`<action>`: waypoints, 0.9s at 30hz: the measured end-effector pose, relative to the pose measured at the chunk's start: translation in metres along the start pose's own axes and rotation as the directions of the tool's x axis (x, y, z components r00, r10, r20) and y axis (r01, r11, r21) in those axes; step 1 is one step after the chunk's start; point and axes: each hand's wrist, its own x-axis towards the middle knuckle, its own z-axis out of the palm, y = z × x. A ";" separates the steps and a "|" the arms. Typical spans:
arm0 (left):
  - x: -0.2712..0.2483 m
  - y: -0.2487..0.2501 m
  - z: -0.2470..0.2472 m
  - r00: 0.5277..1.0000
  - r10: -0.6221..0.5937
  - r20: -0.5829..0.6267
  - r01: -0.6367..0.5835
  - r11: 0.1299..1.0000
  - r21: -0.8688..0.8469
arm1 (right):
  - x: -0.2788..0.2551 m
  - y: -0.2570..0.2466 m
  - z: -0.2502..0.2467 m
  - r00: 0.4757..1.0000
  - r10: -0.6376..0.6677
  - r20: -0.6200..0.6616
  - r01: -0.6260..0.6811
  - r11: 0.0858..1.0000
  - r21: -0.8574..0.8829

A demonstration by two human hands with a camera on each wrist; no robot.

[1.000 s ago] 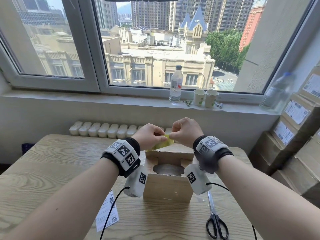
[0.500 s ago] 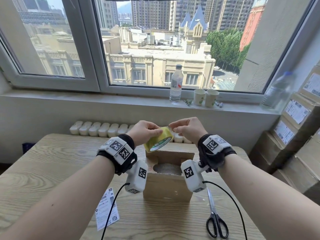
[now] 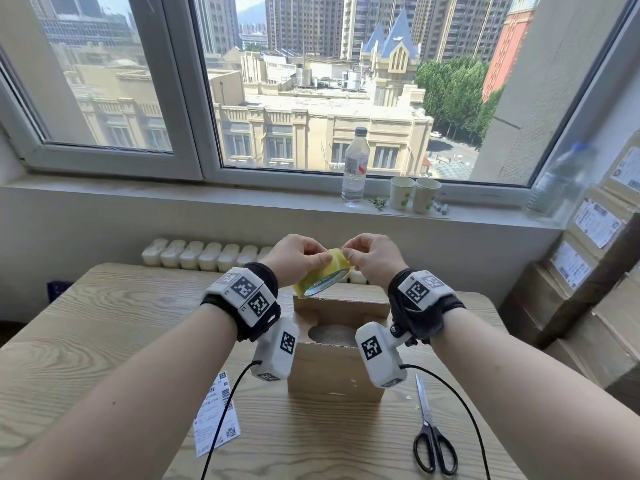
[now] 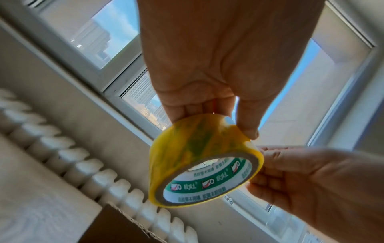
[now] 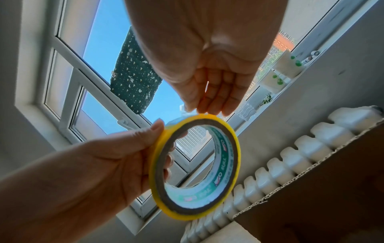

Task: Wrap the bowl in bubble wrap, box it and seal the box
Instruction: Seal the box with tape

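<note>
Both hands hold a yellow tape roll (image 3: 323, 276) in the air above the far edge of the cardboard box (image 3: 334, 370). My left hand (image 3: 320, 259) grips the roll with the thumb on its outer face and fingers behind. My right hand (image 3: 348, 252) pinches at the roll's upper rim with curled fingertips (image 5: 207, 111). The roll (image 4: 205, 159) is tilted, showing its green-and-white core. The box stands open on the table (image 3: 104, 341); a pale wrapped round shape (image 3: 332, 334) lies inside, partly hidden by the wrist cameras.
Black-handled scissors (image 3: 433, 441) lie on the table right of the box. A printed label sheet (image 3: 216, 414) lies to its left. A white radiator (image 3: 201, 254) runs behind the table. A bottle (image 3: 355, 168) and paper cups (image 3: 414, 194) stand on the sill; stacked cartons (image 3: 588, 271) stand at right.
Both hands have lifted the tape roll a little higher above the box and tilted it, so its core now faces me. The box has not moved.
</note>
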 end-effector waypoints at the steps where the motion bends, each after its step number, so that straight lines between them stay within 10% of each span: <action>1: 0.001 0.000 -0.001 1.000 0.011 -0.002 -0.011 0.999 0.042 | 0.000 0.000 0.001 1.000 0.000 -0.004 0.000 1.000 -0.001; 27: 0.001 -0.014 0.000 0.996 -0.005 -0.090 0.040 0.921 0.387 | -0.007 -0.002 -0.002 0.986 0.032 0.161 -0.036 0.999 0.023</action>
